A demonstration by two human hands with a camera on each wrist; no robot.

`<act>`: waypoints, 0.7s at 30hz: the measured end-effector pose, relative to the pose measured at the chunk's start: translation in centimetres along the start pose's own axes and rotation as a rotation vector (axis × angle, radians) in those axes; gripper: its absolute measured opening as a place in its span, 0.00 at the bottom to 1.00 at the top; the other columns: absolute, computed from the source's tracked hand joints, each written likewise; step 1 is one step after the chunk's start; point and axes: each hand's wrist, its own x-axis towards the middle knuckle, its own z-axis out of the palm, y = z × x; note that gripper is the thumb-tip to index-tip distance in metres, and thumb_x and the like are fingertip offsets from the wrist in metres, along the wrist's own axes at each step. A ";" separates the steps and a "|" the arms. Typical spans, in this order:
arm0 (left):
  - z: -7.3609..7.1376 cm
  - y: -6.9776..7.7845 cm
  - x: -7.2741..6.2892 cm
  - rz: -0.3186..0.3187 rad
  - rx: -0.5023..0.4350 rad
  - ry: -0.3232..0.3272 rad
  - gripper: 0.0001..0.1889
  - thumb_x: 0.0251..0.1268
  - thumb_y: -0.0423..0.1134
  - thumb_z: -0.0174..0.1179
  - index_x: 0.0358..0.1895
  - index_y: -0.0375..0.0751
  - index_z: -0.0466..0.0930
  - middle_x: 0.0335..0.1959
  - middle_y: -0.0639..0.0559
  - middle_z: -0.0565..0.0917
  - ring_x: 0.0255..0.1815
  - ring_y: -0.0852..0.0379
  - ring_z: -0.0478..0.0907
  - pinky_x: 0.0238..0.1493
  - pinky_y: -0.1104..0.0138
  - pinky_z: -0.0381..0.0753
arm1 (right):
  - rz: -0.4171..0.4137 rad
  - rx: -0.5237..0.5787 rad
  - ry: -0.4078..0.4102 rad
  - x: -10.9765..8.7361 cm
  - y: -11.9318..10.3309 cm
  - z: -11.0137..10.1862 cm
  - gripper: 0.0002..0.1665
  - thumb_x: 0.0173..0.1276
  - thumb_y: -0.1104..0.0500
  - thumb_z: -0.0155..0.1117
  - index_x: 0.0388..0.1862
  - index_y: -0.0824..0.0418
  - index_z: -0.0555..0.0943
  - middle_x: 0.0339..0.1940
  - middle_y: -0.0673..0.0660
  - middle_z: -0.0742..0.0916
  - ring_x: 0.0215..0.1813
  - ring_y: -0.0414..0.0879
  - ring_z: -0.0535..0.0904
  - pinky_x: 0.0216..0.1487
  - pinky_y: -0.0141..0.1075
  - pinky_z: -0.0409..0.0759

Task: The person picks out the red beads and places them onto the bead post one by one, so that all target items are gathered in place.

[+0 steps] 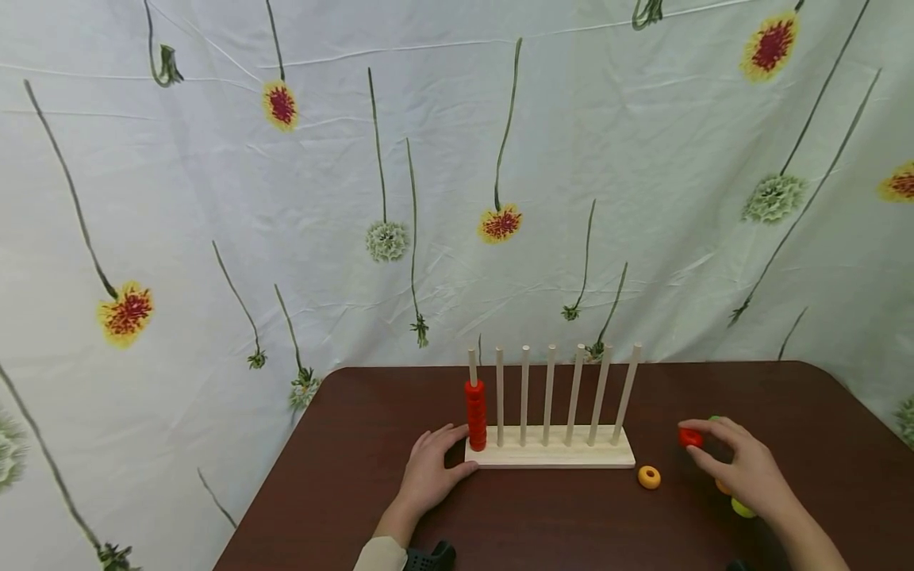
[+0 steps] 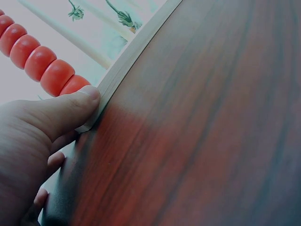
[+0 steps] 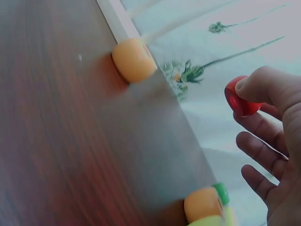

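Observation:
The wooden peg rack (image 1: pixel 557 456) has a pale base and a row of several upright pegs. Red beads (image 1: pixel 476 416) are stacked on its leftmost peg, and the other pegs are bare. My left hand (image 1: pixel 432 473) holds the base's left end, thumb at the front edge and fingers toward the back. To the right of the rack, my right hand (image 1: pixel 748 469) pinches a red bead (image 3: pixel 242 98) between thumb and index finger, above the table. In the right wrist view the bead's hole shows, and the other fingers (image 3: pixel 261 146) are spread apart.
An orange bead (image 1: pixel 649 477) lies just off the rack's front right corner. Beneath the right hand are another orange bead (image 3: pixel 202 205), a yellow-green bead (image 1: pixel 743 508) and a green bead (image 3: pixel 221 193). A flowered cloth (image 1: pixel 457 159) hangs behind the dark wooden table (image 1: pixel 321 492).

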 end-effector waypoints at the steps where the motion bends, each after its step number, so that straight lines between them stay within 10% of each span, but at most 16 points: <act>1: 0.0 0.0 0.0 0.000 -0.001 -0.001 0.30 0.59 0.47 0.71 0.65 0.45 0.78 0.64 0.48 0.81 0.72 0.43 0.71 0.76 0.39 0.58 | -0.021 0.007 0.015 0.0 -0.2 0.1 0.20 0.67 0.55 0.70 0.58 0.55 0.83 0.51 0.56 0.83 0.45 0.38 0.78 0.37 0.38 0.80; 5: 0.0 0.0 0.0 -0.001 -0.007 -0.004 0.30 0.59 0.47 0.71 0.66 0.45 0.78 0.65 0.49 0.81 0.73 0.43 0.70 0.76 0.39 0.57 | -0.094 0.031 0.060 0.1 -1.0 0.3 0.20 0.64 0.61 0.72 0.55 0.55 0.84 0.46 0.51 0.83 0.34 0.24 0.71 0.26 0.29 0.75; 9: 0.0 0.0 0.0 -0.003 -0.005 -0.005 0.30 0.60 0.47 0.71 0.66 0.45 0.78 0.65 0.48 0.81 0.73 0.43 0.70 0.77 0.39 0.57 | -0.147 0.016 0.093 0.3 -1.9 0.4 0.20 0.60 0.64 0.73 0.52 0.53 0.85 0.44 0.48 0.84 0.43 0.21 0.71 0.36 0.24 0.77; 21: 0.1 -0.1 0.0 -0.002 0.002 -0.001 0.30 0.59 0.48 0.71 0.66 0.45 0.78 0.65 0.49 0.81 0.73 0.43 0.70 0.77 0.39 0.57 | -0.219 0.036 0.098 0.3 -3.6 0.8 0.22 0.56 0.68 0.74 0.50 0.53 0.85 0.43 0.46 0.83 0.43 0.26 0.71 0.37 0.28 0.78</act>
